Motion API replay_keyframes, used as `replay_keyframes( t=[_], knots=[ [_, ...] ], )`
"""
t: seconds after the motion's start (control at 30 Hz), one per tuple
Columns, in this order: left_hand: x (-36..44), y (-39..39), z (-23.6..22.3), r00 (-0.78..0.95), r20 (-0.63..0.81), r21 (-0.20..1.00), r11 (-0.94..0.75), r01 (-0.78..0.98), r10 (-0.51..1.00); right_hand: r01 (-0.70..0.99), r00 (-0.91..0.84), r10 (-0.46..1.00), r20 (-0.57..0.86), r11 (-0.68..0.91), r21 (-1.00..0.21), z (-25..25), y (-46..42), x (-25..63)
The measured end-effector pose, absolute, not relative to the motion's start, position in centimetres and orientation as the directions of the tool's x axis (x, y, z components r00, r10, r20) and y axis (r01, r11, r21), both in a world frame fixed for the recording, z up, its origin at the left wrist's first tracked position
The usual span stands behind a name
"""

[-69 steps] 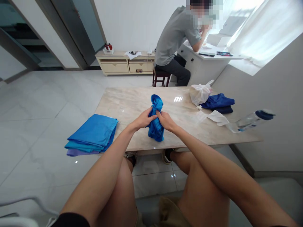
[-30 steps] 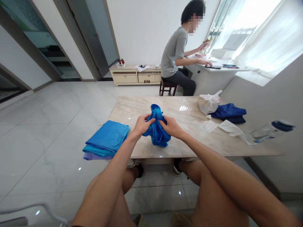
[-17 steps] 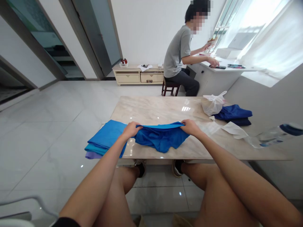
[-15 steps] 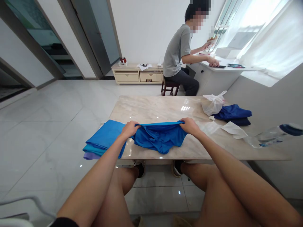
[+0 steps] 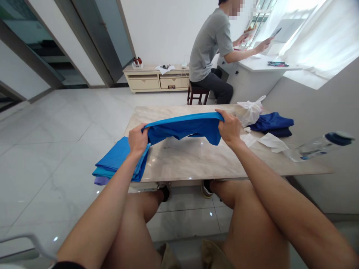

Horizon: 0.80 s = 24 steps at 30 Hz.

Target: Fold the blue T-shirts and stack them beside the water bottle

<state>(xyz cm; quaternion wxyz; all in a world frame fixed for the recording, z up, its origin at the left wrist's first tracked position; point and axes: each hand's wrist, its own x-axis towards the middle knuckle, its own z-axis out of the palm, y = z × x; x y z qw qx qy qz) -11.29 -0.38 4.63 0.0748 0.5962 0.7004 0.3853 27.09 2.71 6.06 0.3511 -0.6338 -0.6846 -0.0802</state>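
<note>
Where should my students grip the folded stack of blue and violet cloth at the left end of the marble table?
Grip the folded stack of blue and violet cloth from its left side, fingers under and thumb on top: its edge seems to overhang the marble table there, and the person's left forearm crosses its right side.

1. We are in a home or a small office; we cannot tell which.
2. We see a low drawer cabinet (image 5: 155, 83) against a white wall (image 5: 157, 30), above a glossy tile floor (image 5: 56, 119).
3. We see a person (image 5: 207, 45) on a stool (image 5: 198, 95) at a white desk (image 5: 259, 63) by a curtained window (image 5: 316, 37).
4. We see folded clothes (image 5: 117, 164) at the left edge of a marble table (image 5: 190, 164).
</note>
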Motion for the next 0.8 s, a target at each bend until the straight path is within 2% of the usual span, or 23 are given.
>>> replay_keyframes(
  t=[0.1,0.2,0.43,0.5,0.57,0.63,0.7,0.77,0.8],
  knots=[
    [-11.6,-1.0,6.2,-0.338,0.439,0.628,-0.015,0.778,0.832,0.935,0.080,0.738,0.670,0.178,-0.308,6.4,2.7,28.3],
    [-11.2,-1.6,7.5,-0.354,0.460,0.595,0.013,0.803,0.814,0.935,0.105,0.705,0.702,0.170,-0.312,6.7,2.9,29.5],
    [-9.6,-1.0,7.3,-0.226,0.469,0.528,-0.066,0.847,0.854,0.889,0.243,0.714,0.657,0.106,-0.445,6.1,3.3,31.2],
    [-9.1,-0.7,7.0,-0.198,0.440,0.510,-0.063,0.858,0.876,0.889,0.240,0.742,0.626,0.091,-0.448,5.7,3.6,31.8],
    [-8.5,-0.3,6.3,-0.163,0.350,0.476,-0.025,0.879,0.922,0.901,0.211,0.781,0.588,0.078,-0.427,5.1,3.9,32.3],
    [-7.9,0.1,5.2,-0.103,0.212,0.423,0.004,0.906,0.972,0.919,0.182,0.836,0.518,0.042,-0.392,4.5,4.2,32.8],
    [-7.5,0.4,3.9,-0.011,0.060,0.394,-0.013,0.919,0.998,0.943,0.160,0.914,0.374,-0.029,-0.331,3.8,4.5,33.1],
    [-7.4,0.8,2.5,0.072,-0.077,0.450,-0.029,0.892,0.994,0.970,0.126,0.985,0.118,-0.097,-0.222,3.2,4.7,33.2],
    [-7.4,0.9,1.9,0.085,-0.129,0.522,-0.005,0.853,0.988,0.981,0.108,0.994,-0.034,-0.112,-0.159,2.8,4.7,33.1]
  ],
)
